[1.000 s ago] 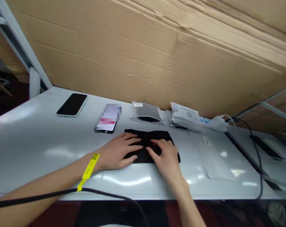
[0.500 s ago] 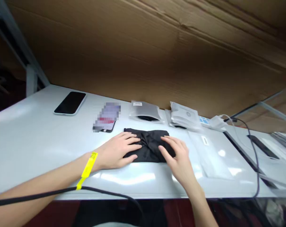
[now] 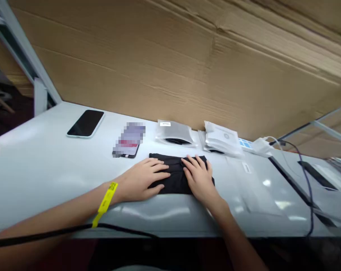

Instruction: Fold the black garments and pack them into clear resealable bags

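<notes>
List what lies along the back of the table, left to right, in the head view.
Dark phone → blurred phone → clear pouch → stack of white packets → white charger.

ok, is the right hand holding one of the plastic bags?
No, the right hand lies flat on the black cloth beside the left hand, while the plastic bags sit untouched behind it.
</notes>
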`<state>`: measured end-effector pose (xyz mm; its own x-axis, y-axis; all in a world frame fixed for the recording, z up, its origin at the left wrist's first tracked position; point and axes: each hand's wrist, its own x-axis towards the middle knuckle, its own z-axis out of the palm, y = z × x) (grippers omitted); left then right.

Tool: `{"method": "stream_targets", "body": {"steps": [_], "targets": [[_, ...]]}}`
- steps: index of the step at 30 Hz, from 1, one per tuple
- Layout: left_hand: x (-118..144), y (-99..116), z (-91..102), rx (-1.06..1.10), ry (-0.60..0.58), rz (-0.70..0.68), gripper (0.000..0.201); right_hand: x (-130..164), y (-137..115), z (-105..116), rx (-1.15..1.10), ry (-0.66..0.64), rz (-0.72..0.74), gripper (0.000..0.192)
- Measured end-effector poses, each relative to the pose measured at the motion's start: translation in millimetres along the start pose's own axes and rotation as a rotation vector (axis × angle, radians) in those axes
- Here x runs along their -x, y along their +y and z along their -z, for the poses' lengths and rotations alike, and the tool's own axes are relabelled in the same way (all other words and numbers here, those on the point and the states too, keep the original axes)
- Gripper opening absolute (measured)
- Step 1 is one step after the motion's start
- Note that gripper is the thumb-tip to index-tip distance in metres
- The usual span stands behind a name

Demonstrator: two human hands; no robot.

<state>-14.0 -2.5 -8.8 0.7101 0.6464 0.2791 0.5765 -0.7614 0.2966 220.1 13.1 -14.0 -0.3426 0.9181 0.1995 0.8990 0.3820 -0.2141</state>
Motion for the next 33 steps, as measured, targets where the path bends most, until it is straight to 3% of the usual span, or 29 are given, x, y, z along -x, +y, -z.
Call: {"method": "stream_targets", "body": {"steps": [4, 7, 9, 14, 20, 24, 27, 30, 33], "targets": [[1, 0, 1.2, -0.005, -0.010, 0.003, 0.036, 2, 10, 13, -0.154, 0.054, -0.069, 0.039], [1, 1, 1.9, -0.005, -0.002, 0.002, 0.035, 9, 30, 30, -0.345, 0.196, -0.250, 0.046], [1, 1, 1.8, -0.007, -0.001, 0.000, 0.035, 18, 47, 38, -0.355, 0.234, -0.380, 0.051], [-1, 2, -0.5, -0.009, -0.025, 0.019, 0.036, 40, 65, 35, -0.368, 0.138, -0.527, 0.048], [0, 3, 0.2, -0.034, 0.069, 0.009, 0.032, 35, 49, 21, -0.421, 0.102, -0.497, 0.041], [1, -1, 4.4, -0.071, 0.230, 0.163, 0.028, 30, 48, 26, -0.404, 0.193, -0.496, 0.038], [1, -3, 6.0, -0.029, 0.176, 0.257, 0.029, 27, 45, 36, -0.373, 0.306, -0.497, 0.034], [0, -2, 6.2, 0.071, 0.115, 0.303, 0.029, 23, 21, 43, -0.340, 0.416, -0.479, 0.029], [-2, 1, 7.4, 0.190, 0.114, 0.436, 0.028, 20, -25, 38, -0.342, 0.437, -0.370, 0.022]]}}
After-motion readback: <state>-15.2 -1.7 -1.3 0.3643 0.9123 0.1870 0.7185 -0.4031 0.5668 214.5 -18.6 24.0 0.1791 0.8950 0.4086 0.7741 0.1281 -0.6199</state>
